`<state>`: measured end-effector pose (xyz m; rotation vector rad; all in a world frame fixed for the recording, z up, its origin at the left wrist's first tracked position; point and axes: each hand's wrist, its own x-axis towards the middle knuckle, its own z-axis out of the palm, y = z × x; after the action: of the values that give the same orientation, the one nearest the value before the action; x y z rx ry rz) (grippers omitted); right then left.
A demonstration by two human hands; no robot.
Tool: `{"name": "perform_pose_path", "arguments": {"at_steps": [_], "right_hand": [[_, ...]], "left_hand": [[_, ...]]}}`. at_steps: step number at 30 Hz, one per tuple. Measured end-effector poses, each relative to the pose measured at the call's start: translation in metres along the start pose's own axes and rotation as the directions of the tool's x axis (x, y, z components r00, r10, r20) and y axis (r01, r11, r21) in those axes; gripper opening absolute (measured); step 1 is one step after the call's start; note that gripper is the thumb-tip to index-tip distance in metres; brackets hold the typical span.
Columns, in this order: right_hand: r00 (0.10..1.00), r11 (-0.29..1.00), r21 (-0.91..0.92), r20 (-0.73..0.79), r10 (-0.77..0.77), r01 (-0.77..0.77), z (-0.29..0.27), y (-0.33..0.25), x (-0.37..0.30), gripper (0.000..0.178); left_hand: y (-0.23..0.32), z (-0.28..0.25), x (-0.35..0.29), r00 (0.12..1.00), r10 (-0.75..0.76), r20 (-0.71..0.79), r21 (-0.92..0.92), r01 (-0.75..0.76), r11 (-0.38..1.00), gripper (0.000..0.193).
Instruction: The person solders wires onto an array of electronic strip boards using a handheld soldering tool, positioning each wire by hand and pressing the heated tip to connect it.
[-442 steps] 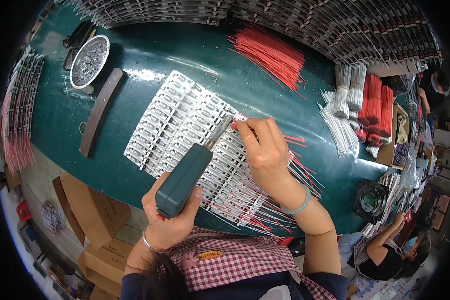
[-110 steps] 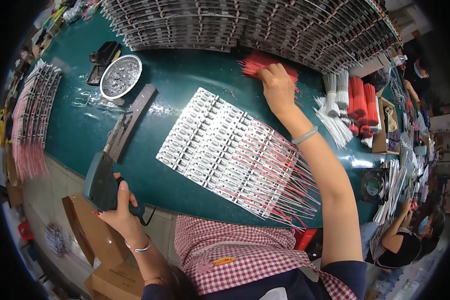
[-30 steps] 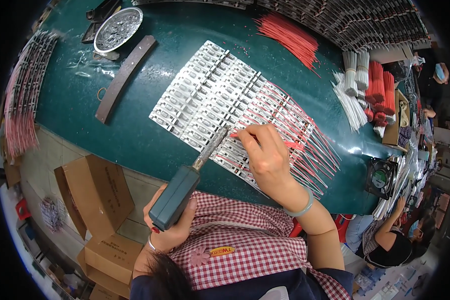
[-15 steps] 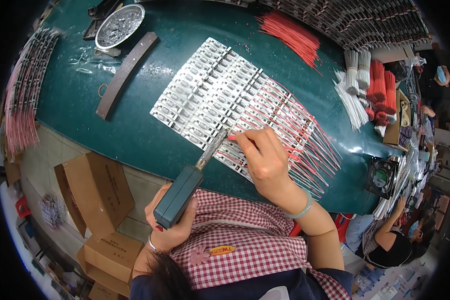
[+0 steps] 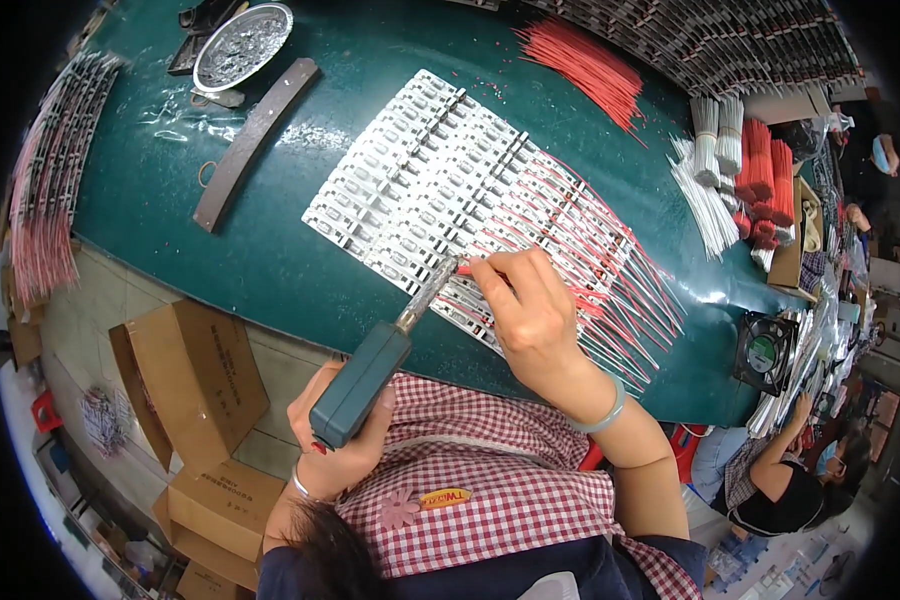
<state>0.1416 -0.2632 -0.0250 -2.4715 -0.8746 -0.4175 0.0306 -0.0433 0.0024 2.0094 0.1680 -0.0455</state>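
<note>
My left hand (image 5: 342, 440) grips the dark green handle of a soldering iron (image 5: 370, 370), whose metal tip rests on the near edge of a panel of small white circuit boards (image 5: 440, 190) on the green table (image 5: 270, 270). My right hand (image 5: 530, 310) pinches a red wire (image 5: 467, 270) right at the iron's tip. Several red and white wires (image 5: 620, 300) fan out from the right half of the panel.
A loose pile of red wires (image 5: 580, 65) lies at the far side. Bundles of white and red wires (image 5: 735, 170) sit right, a small fan (image 5: 765, 352) near them. A metal dish (image 5: 240, 45) and a dark bar (image 5: 255, 140) lie left. Cardboard boxes (image 5: 190, 380) stand below.
Earlier my right hand reached to the far red wire pile while the left held the iron off the table. Both hands have come back to the panel's near edge; little movement in the last second.
</note>
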Motion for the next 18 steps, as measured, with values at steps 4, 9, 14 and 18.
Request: {"name": "perform_pose_path", "arguments": {"at_steps": [4,9,14,18], "right_hand": [[1.000,1.000,-0.025,0.003,0.001,-0.001,0.000,0.000,0.000,0.030],[1.000,0.999,-0.050,-0.008,-0.010,0.010,0.001,-0.001,-0.001,0.030],[1.000,0.999,-0.040,-0.019,-0.007,0.007,-0.001,-0.002,-0.002,0.031],[0.997,0.999,0.018,-0.066,0.035,-0.034,-0.004,-0.012,-0.005,0.034]], "left_hand": [[-0.005,-0.001,-0.004,0.999,0.030,-0.041,-0.011,-0.031,0.999,0.022],[-0.003,-0.003,-0.016,0.989,-0.110,-0.100,-0.148,0.094,0.985,0.028],[0.007,-0.006,-0.013,0.918,-0.395,0.023,-0.608,0.327,0.724,0.050],[0.002,-0.004,-0.010,0.946,-0.320,0.045,-0.848,0.205,0.488,0.056]]}}
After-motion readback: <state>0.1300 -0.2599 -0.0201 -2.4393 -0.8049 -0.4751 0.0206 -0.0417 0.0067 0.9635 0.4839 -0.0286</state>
